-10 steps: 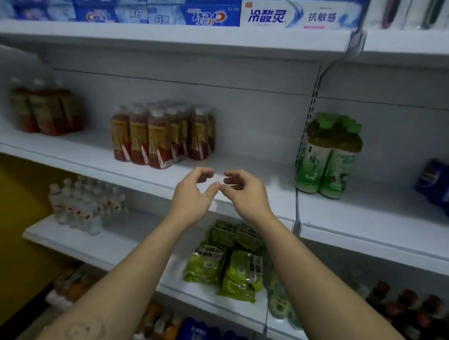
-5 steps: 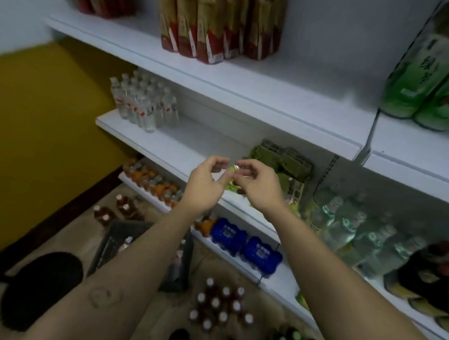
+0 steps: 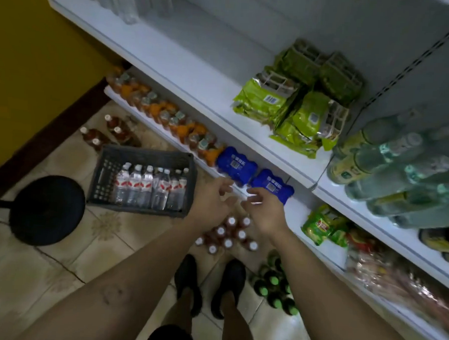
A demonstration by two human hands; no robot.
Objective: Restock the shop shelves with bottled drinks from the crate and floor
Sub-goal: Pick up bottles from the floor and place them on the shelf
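Mostly undone: crate [image 3: 143,154] held water bottles [image 3: 149,189], red bottles [image 3: 227,235] stood on floor [image 3: 105,244]. Left hand [image 3: 211,199] and right hand [image 3: 266,211] hung empty (fingers loosely curled).

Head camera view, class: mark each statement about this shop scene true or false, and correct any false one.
1. The crate holds clear water bottles. True.
2. Both hands grip bottles. False: the left hand and the right hand hold nothing.
3. A black stool stands on the floor left of the crate. True.
4. Every bottle on the floor has a white cap. False: the green-capped bottles stand beside the right shoe.
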